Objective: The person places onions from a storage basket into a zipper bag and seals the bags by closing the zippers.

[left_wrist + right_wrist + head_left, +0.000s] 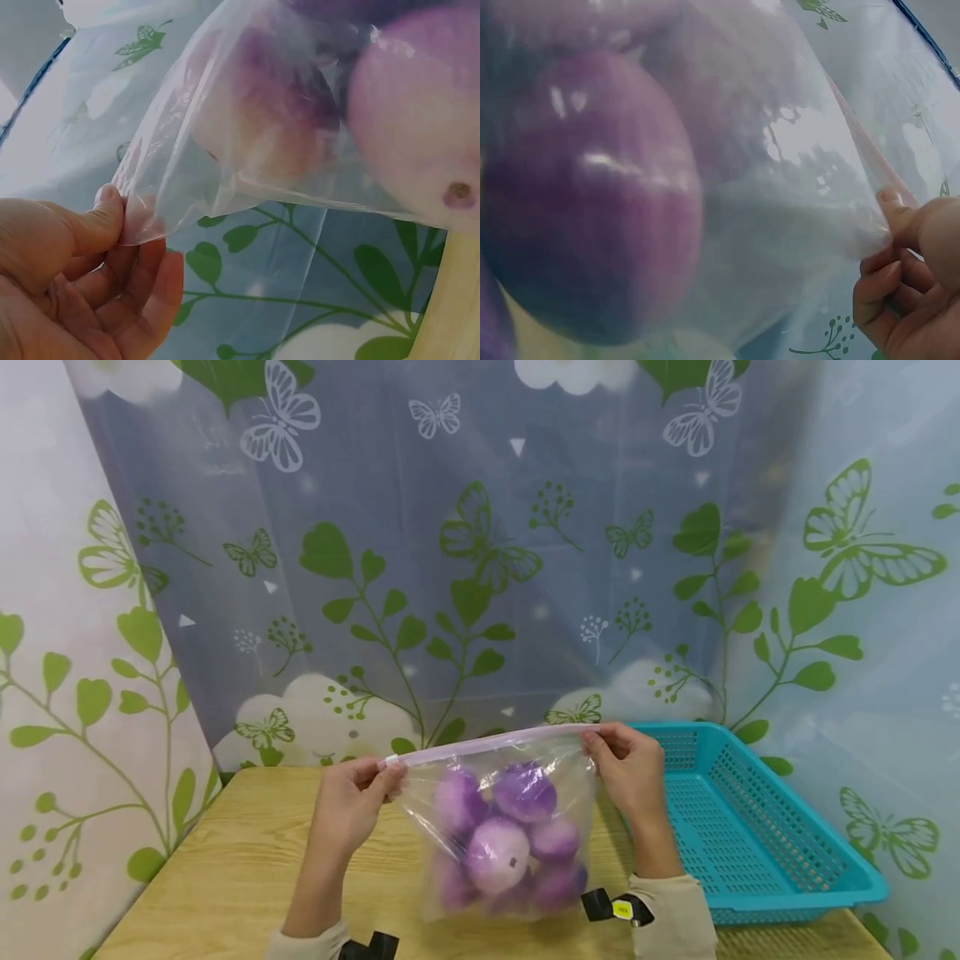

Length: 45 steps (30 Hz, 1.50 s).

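A clear zip bag (pixel 420 793) with a pale pink top strip (pixel 491 743) hangs upright between both hands, just above the table. Inside it are several round purple-and-white vegetables (pixel 498 855), like turnips or onions; one shows a small brown stub (pixel 459 195). My left hand (pixel 347 803) pinches the bag's upper left corner, beside a white slider (pixel 392 762). At the upper right corner, my right hand (pixel 630 770) pinches the strip between thumb and fingers. The left end of the strip sits lower than the right. Whether the zip is sealed, I cannot tell.
A turquoise slotted plastic basket (pixel 795 893) stands at the right on the wood-grain table (pixel 225 860), with its front right corner past the table's edge. Patterned curtains (pixel 397 568) with leaves and butterflies hang behind and at both sides.
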Each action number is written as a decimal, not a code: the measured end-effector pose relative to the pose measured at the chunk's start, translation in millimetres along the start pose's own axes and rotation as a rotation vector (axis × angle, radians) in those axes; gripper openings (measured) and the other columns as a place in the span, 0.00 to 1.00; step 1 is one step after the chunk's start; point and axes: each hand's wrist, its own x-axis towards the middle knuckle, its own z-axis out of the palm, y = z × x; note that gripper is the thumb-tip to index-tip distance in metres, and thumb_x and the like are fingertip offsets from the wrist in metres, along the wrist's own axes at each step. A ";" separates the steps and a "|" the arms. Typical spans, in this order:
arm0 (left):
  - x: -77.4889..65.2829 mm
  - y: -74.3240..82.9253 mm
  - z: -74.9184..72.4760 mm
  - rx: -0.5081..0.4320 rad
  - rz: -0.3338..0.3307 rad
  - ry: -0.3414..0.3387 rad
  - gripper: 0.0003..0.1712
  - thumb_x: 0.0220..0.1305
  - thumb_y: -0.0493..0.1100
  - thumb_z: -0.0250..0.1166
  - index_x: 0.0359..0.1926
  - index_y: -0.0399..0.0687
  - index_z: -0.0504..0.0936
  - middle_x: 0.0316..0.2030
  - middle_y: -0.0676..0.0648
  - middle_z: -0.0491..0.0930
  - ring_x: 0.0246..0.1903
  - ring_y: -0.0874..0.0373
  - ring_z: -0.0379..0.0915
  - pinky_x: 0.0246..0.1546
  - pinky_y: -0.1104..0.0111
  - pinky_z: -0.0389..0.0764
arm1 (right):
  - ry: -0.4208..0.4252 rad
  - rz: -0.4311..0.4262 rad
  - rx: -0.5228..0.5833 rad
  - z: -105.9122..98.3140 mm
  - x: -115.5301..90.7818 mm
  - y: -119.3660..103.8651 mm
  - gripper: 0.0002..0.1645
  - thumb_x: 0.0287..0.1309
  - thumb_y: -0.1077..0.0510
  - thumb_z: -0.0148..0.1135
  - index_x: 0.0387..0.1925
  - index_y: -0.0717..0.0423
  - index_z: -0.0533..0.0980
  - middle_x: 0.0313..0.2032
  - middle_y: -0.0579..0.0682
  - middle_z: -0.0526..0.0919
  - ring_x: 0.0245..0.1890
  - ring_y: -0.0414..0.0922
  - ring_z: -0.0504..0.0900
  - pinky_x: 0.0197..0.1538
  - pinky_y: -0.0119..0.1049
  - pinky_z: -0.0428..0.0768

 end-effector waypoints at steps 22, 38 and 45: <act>-14.4 16.1 33.1 -0.186 0.302 -0.079 0.03 0.62 0.34 0.72 0.36 0.38 0.90 0.33 0.39 0.90 0.30 0.60 0.88 0.30 0.65 0.90 | -0.114 -0.654 -0.188 11.8 -27.4 -70.8 0.12 0.55 0.70 0.72 0.42 0.61 0.85 0.40 0.51 0.90 0.41 0.47 0.86 0.48 0.30 0.84; -27.4 27.2 44.8 -0.039 0.423 -0.227 0.08 0.69 0.30 0.64 0.32 0.44 0.80 0.29 0.45 0.89 0.24 0.55 0.83 0.23 0.70 0.83 | -0.241 -0.735 -0.337 54.1 -47.7 -73.8 0.06 0.53 0.61 0.76 0.31 0.52 0.83 0.31 0.42 0.88 0.35 0.40 0.78 0.37 0.31 0.79; -28.3 27.3 51.1 0.011 0.508 -0.113 0.11 0.65 0.25 0.62 0.30 0.42 0.78 0.23 0.47 0.86 0.17 0.69 0.68 0.15 0.74 0.72 | -0.157 -0.716 -0.443 52.7 -47.5 -76.4 0.07 0.49 0.60 0.77 0.29 0.50 0.84 0.30 0.42 0.88 0.38 0.43 0.80 0.46 0.41 0.79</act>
